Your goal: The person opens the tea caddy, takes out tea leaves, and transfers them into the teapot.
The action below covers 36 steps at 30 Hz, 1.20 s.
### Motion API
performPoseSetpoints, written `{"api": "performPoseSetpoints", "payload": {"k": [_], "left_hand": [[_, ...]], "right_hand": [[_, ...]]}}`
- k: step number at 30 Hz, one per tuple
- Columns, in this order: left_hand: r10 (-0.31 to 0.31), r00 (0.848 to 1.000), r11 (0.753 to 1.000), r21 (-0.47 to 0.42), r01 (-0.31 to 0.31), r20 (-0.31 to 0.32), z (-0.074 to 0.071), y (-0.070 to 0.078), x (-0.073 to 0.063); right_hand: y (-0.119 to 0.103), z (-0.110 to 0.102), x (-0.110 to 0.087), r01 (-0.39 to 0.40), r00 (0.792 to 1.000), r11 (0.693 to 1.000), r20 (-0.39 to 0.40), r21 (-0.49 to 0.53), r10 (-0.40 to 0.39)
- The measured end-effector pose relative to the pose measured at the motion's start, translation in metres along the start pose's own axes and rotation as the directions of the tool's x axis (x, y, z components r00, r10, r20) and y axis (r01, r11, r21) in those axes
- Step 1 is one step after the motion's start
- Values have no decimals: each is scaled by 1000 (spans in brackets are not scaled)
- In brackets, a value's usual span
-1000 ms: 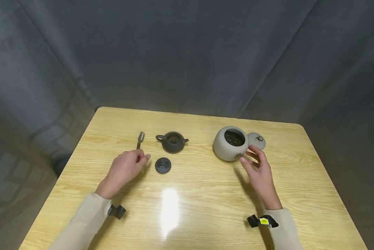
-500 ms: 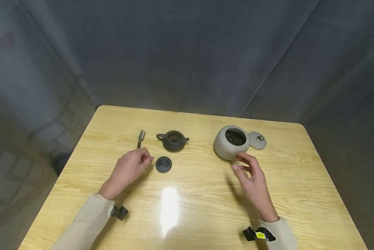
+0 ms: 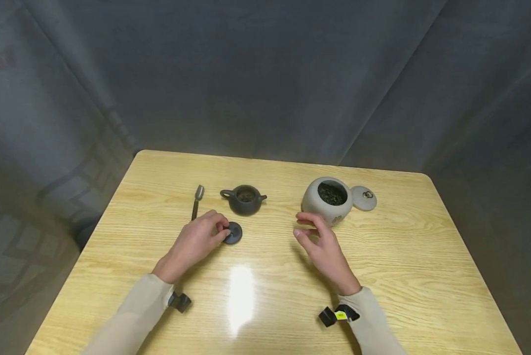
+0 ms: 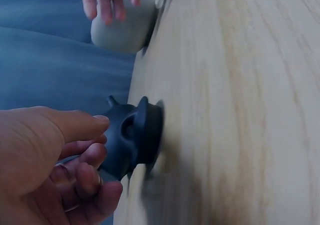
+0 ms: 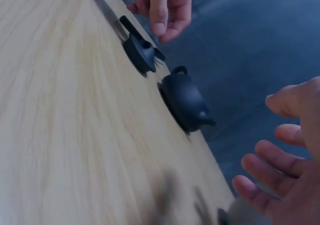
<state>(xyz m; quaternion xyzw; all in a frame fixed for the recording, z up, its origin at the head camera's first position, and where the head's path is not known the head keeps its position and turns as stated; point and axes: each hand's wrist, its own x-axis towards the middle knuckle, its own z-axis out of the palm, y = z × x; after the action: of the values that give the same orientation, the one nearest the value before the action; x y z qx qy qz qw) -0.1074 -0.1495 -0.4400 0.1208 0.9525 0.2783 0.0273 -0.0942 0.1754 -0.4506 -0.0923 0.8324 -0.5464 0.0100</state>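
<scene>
My left hand (image 3: 196,244) hovers at the dark teapot lid (image 3: 236,232), its fingers loosely bent beside the knob. In the right wrist view a gap shows between that hand and the lid (image 5: 136,55). Just behind stands the small dark teapot (image 3: 246,208), uncovered, with dark contents inside; its handle points left and its spout right. My right hand (image 3: 325,251) holds nothing, fingers loosely curved, in front of the pale round jar (image 3: 312,201). Dark tea leaves (image 3: 332,194) show through the jar's mouth. Partly behind my left hand lies a scoop (image 3: 196,207) with a metal head.
The jar's pale lid (image 3: 363,198), with a ring-shaped knob, lies at the jar's right. Everything stands on a light wooden table (image 3: 274,276). Grey cloth (image 3: 247,79) hangs behind the table and along its sides.
My right hand has moved left, from the jar's right side to its front left. My left hand has shifted right, from beside the scoop to over the teapot lid.
</scene>
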Motion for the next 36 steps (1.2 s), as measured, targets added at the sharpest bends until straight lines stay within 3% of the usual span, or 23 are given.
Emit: {"api": "performPoseSetpoints", "payload": {"k": [6, 14, 27, 36], "left_hand": [[14, 1000, 999, 28, -14, 7, 9, 2, 3], [36, 999, 998, 48, -36, 2, 15, 2, 3], [63, 998, 995, 79, -60, -26, 16, 0, 4], [101, 991, 991, 95, -93, -90, 10, 4, 9]], "right_hand": [[5, 18, 19, -29, 999, 995, 44, 93, 25], [12, 35, 46, -54, 997, 992, 54, 110, 49], [16, 59, 85, -70, 997, 981, 29, 181, 66], [10, 73, 95, -119, 992, 976, 49, 183, 112]]}}
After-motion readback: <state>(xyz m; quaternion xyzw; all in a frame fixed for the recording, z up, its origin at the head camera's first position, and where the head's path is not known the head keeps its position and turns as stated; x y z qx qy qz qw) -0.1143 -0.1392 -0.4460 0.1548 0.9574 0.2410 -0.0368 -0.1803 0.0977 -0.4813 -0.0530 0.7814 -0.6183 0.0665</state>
